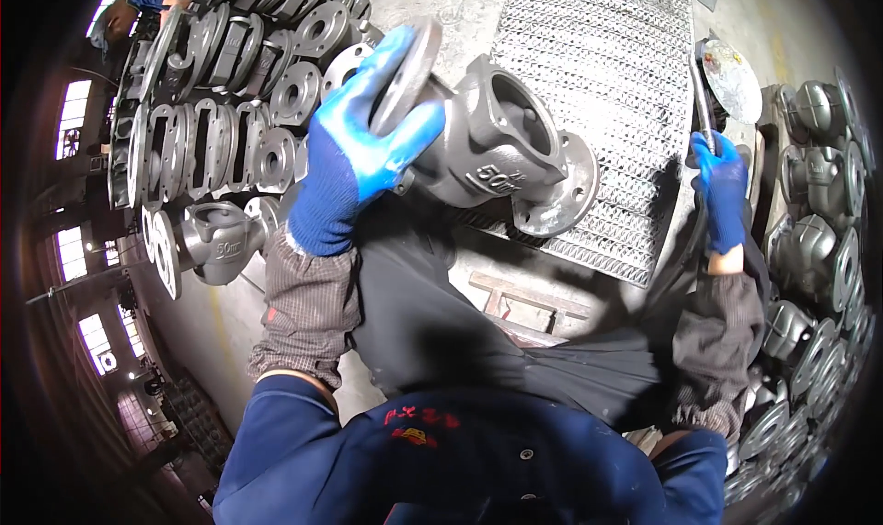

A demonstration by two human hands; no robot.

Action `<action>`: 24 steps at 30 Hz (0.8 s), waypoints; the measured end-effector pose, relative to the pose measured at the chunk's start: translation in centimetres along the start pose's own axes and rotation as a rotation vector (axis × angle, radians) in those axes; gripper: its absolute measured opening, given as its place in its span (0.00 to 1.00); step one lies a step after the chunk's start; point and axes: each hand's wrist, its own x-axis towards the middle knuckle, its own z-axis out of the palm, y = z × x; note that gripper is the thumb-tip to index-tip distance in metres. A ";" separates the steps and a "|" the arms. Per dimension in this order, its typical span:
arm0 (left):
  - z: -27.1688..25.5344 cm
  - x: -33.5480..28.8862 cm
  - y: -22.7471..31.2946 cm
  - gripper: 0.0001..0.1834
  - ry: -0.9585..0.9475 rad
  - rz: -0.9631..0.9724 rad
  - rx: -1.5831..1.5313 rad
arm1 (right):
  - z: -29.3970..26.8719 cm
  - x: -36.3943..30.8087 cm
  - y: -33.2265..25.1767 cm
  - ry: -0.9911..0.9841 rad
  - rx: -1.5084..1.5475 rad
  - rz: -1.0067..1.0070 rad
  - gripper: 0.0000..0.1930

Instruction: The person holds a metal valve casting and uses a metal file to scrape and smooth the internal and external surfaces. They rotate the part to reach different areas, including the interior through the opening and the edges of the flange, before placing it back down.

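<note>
My left hand (363, 134), in a blue coated glove, is wrapped round the flange (414, 74) of a grey cast valve body (469, 148). The casting has a squarish open top, raised lettering on its side and a second round flange (566, 189) at its right end. It is tilted over the near left part of a perforated metal plate (607, 93). In my right hand (722, 180), gloved the same way, is a thin dark metal rod (704, 102), pointing away from me beside the plate's right edge. The rod's lower end is hidden by the hand.
Stacks of grey flanged castings (216, 148) rise at the left. More valve bodies (819, 194) are piled along the right. A pale round disc (731, 79) lies beyond my right hand. Wooden slats (529, 300) sit below the plate. Another person (138, 1) is at the far left.
</note>
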 end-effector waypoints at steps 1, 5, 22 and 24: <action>0.0 0.0 -0.1 0.30 0.033 0.018 0.018 | 1.7 -3.1 -4.6 -0.002 0.084 0.003 0.14; -0.3 0.5 0.5 0.29 -0.022 0.050 -0.209 | 5.5 -12.3 -12.7 -0.359 0.253 -0.113 0.19; 0.2 0.6 1.0 0.29 -0.114 0.015 -0.423 | 18.4 -15.2 -16.2 -0.274 0.085 -0.825 0.11; 0.2 0.4 1.5 0.28 -0.124 0.037 -0.497 | 18.1 -15.9 -17.1 -0.844 0.751 -0.162 0.18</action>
